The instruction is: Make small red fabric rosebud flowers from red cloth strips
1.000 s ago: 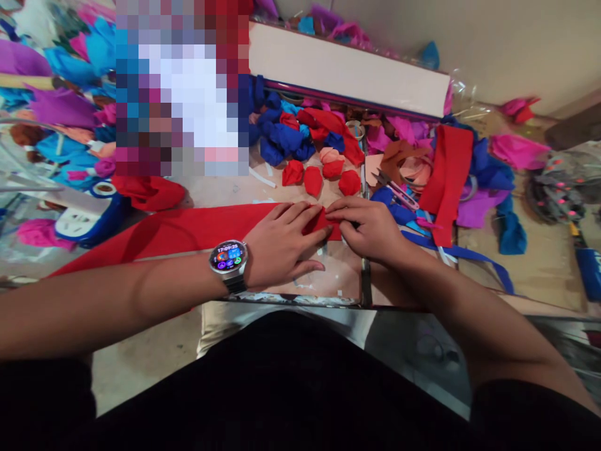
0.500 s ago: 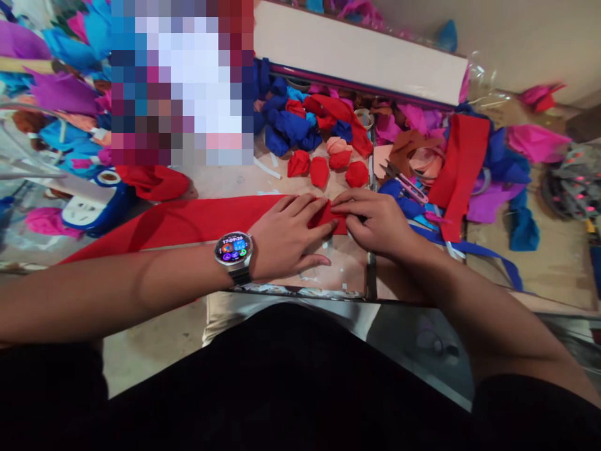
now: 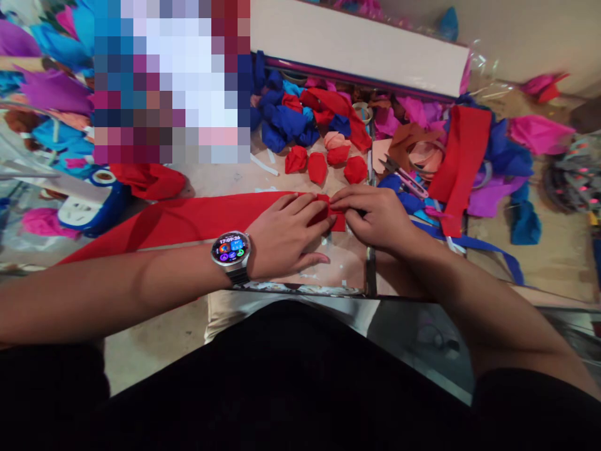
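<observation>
A long red strip [image 3: 206,216] lies across the table, running from the lower left to the middle. My left hand [image 3: 291,235], with a watch [image 3: 231,249] on its wrist, rests on the strip near its right end, palm down and fingers apart. Close beside it, my right hand [image 3: 370,216] pinches the strip's right end between thumb and forefinger. Several red bundles [image 3: 317,168] sit just beyond the hands. Pink-handled scissors [image 3: 406,178] lie to the right of them.
Blue bundles [image 3: 288,124] pile up behind the red ones, below a long white box [image 3: 357,47]. A folded red strip [image 3: 464,163] lies at the right. A blue-and-white power socket [image 3: 89,207] sits at the left, near colourful bundles [image 3: 56,91].
The view has shifted slightly. A folded bit of the red strip shows more plainly between my hands; both hands stay nearly in place.
</observation>
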Motion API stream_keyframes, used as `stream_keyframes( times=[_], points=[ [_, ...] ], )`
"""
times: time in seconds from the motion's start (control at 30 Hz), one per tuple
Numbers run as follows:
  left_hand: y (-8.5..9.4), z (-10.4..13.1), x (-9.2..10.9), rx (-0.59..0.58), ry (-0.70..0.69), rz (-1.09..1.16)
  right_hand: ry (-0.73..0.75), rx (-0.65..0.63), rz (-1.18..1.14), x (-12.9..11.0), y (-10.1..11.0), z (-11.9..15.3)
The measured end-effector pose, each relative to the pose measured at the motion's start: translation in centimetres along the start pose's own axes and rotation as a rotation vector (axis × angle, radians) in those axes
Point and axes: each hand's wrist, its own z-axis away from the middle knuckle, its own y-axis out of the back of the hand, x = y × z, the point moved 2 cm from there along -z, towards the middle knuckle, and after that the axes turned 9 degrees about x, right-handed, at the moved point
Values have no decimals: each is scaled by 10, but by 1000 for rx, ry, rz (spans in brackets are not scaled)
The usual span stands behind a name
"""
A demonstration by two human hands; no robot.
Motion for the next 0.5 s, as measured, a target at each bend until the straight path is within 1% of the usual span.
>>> stream_keyframes(
  times=[0.07,0.3,0.43,0.5],
  points=[
    [-1,0,-1,4,5,0,1,8,-1,-1,1,-1],
    [-1,1,-2,-16,47,13,8,-24,27,1,2,-1],
    [-3,3,-2,-36,51,8,24,-32,32,2,2,-2],
    [-5,5,-1,-28,46,7,37,-35,33,2,3,-2]
  ],
)
